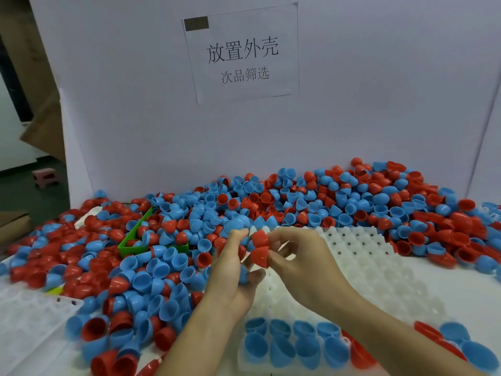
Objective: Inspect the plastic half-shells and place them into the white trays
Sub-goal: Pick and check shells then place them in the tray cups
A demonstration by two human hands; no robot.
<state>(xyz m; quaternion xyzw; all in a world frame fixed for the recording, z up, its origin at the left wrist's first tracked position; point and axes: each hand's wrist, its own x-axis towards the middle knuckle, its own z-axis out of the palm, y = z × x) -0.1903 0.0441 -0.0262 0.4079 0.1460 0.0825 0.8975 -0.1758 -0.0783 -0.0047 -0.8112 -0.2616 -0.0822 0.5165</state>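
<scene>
A big heap of red and blue plastic half-shells [271, 202] covers the table. My right hand [301, 259] pinches two red half-shells [259, 248], one above the other, over the near edge of the heap. My left hand [233, 270] is curled around blue half-shells [243, 274], with one blue shell [235, 223] at its fingertips. Below the hands lies a white tray [360, 261] with rows of round pockets. Its nearest rows hold several blue half-shells [292, 340], open side up.
A green tray [127, 240] is half buried in the shells at left. Another white tray [29, 318] lies at the lower left. Loose red and blue shells [458, 343] sit at the lower right. A white board with a paper sign [241, 52] walls off the back.
</scene>
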